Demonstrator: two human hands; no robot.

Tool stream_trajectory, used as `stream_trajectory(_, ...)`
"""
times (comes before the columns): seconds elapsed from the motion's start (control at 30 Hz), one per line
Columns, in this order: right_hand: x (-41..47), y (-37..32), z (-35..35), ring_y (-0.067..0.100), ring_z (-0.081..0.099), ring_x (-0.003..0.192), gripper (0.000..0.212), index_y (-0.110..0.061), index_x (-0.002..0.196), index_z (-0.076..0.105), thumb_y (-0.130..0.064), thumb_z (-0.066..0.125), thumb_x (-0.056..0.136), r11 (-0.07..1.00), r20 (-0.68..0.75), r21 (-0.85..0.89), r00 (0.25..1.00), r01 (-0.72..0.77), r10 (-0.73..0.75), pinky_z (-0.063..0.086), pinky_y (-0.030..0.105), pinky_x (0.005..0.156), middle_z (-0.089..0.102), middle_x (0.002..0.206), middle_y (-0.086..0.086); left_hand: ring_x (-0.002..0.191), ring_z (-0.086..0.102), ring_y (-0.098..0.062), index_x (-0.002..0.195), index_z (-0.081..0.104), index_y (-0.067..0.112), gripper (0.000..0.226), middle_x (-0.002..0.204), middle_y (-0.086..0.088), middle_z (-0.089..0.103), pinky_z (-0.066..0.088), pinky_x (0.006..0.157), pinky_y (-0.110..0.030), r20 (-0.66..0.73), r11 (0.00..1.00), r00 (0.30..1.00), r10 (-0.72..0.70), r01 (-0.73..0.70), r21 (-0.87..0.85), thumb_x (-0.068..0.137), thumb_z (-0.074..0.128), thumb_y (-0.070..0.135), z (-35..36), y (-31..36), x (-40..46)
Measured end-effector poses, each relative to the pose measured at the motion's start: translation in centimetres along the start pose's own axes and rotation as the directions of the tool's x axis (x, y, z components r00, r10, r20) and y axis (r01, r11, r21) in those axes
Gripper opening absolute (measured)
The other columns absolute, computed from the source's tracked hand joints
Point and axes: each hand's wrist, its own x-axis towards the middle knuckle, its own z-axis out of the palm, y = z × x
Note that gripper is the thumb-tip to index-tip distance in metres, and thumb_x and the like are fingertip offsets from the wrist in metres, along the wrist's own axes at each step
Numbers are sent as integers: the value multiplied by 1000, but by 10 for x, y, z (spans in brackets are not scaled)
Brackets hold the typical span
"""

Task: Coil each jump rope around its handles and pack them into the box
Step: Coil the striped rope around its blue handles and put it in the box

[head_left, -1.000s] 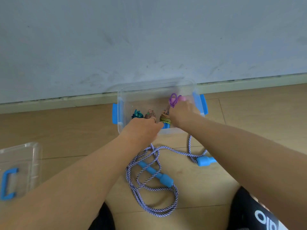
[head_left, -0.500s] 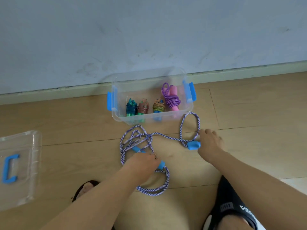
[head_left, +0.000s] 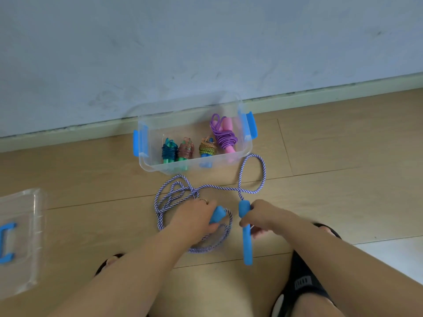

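A clear box (head_left: pixel 146 154) with blue latches stands by the wall. Inside lie several coiled ropes: teal (head_left: pixel 169 151), reddish (head_left: pixel 185 149), yellow-green (head_left: pixel 207 147) and purple with pink handles (head_left: pixel 225 135). A blue-and-white braided rope (head_left: pixel 219 186) sprawls loose on the wooden floor in front of the box. My left hand (head_left: pixel 194 217) grips one of its blue handles (head_left: pixel 217 214). My right hand (head_left: pixel 258 219) grips the other blue handle (head_left: pixel 246 234), which points down towards me.
The clear lid (head_left: pixel 21 243) with a blue handle lies on the floor at the far left. A grey wall and skirting board run behind the box. My feet in dark sandals sit at the lower left and right.
Both hands left the box and came back to the loose rope. Each has taken hold of a blue handle and lifted it off the floor.
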Motion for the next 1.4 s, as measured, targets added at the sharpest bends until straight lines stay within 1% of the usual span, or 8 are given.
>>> stream_trajectory(0.13, -49, -31, -13, 27, 69, 72, 28, -3, 110, 54, 2, 65, 85, 922, 105, 377, 985, 91, -140, 62, 36, 71, 65, 96, 16, 67, 62, -14, 87, 48, 29, 16, 71, 6, 66, 43, 63, -29, -38, 759, 985, -167, 104, -643, 87, 60, 39, -57, -3, -25)
stream_trajectory(0.27, -116, -58, -25, 28, 70, 77, 15, -3, 98, 58, 4, 60, 85, 837, 130, 508, 942, 205, -310, 61, 35, 77, 64, 91, 16, 52, 51, -11, 88, 49, 26, 17, 65, 7, 55, 39, 51, -24, -36, 725, 967, -253, 165, -669, 89, 61, 38, -120, -3, -66)
stream_trajectory(0.4, -182, -85, -31, 22, 70, 77, 18, -5, 105, 63, -5, 64, 87, 839, 119, 451, 911, 304, -394, 55, 33, 87, 70, 91, 12, 42, 41, -12, 81, 48, 15, 22, 55, 0, 45, 37, 42, -20, 192, 298, 948, -255, 266, -917, 94, 54, 31, -170, 14, -115)
stream_trajectory(0.6, -275, -120, -24, 25, 69, 93, 15, 0, 103, 64, -1, 54, 92, 699, 149, 593, 798, 400, -583, 56, 31, 93, 67, 99, 15, 77, 67, -24, 110, 63, 8, 37, 90, -12, 69, 58, 80, -39, 76, 170, 989, -124, 97, -981, 98, 49, 40, -216, 32, -188)
stream_trajectory(0.8, -324, -137, -28, 29, 67, 111, 36, 14, 116, 60, 16, 42, 85, 795, 257, 368, 769, 482, -585, 52, 34, 99, 69, 112, 21, 58, 53, -12, 103, 59, 9, 37, 79, -5, 57, 48, 49, -22, 26, 344, 994, -104, 61, -937, 88, 67, 42, -245, 32, -233)
stream_trajectory(0.93, -331, -134, -38, 31, 57, 96, 45, -4, 117, 57, 6, 64, 73, 680, -62, -549, 787, 486, -614, 48, 31, 77, 58, 102, 9, 45, 40, -6, 86, 48, 13, 15, 56, 6, 48, 35, 41, -17, -6, 482, 1000, -6, -2, -876, 93, 61, 17, -264, 23, -255)
stream_trajectory(1.07, -327, -132, -24, 16, 51, 121, 85, -28, 142, 39, 5, 74, 71, 633, 49, -246, 661, 734, -748, 51, 28, 85, 50, 134, -4, 45, 35, -11, 108, 50, -1, 25, 52, -1, 42, 31, 44, -22, -8, 514, 993, 121, -69, -855, 89, 60, 11, -272, 12, -264)
stream_trajectory(1.4, -316, -154, -31, 21, 46, 60, 14, -4, 83, 57, -11, 69, 84, 637, -6, -245, 656, 731, -755, 43, 23, 48, 47, 72, 10, 53, 51, -19, 107, 54, 13, 47, 61, 2, 58, 47, 61, -35, -83, 765, 995, -58, -9, -644, 68, 74, 30, -266, -20, -249)
